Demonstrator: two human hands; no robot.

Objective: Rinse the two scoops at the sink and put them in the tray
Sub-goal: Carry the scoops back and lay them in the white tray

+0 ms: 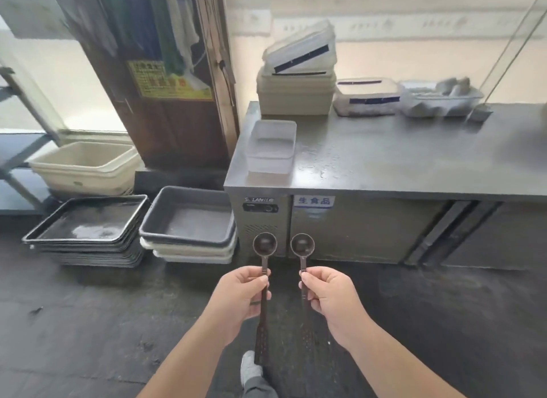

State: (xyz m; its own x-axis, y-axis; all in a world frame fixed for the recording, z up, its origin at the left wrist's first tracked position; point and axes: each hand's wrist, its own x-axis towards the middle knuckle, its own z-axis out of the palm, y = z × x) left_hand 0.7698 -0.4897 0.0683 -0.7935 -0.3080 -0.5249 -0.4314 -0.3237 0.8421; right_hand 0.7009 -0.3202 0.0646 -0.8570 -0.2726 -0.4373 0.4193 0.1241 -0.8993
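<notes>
Head camera looks down on a dark, scuffed floor (88, 323) that fills the lower half of the frame, with a long stainless steel counter cabinet (399, 160) to the right whose far end runs out of view. Its back edge carries stacked pale plastic containers (296, 92), blurred enough that their contents cannot be made out, and a clear rectangular plastic tub (270, 148) stands near the front left corner beside scattered water drops. Left of the cabinet, on the floor, sit a stack of flat black metal trays (88, 220), a deep grey plastic bin on white ones (189, 217) and a cream plastic basin (85, 166) behind them; a brown wooden door with a yellow notice (168, 80) rises above, its text unreadable. No sink shows. Both forearms enter from the bottom edge. The left hand (239, 297) curls its fingers round the handle of the left dark long-handled scoop (264, 245), and the right hand (325, 294) pinches the handle of the right dark long-handled scoop (302, 245) likewise; both bowls point away, side by side and apart, in front of the cabinet. A grey shoe (248, 368) peeks between the arms.
</notes>
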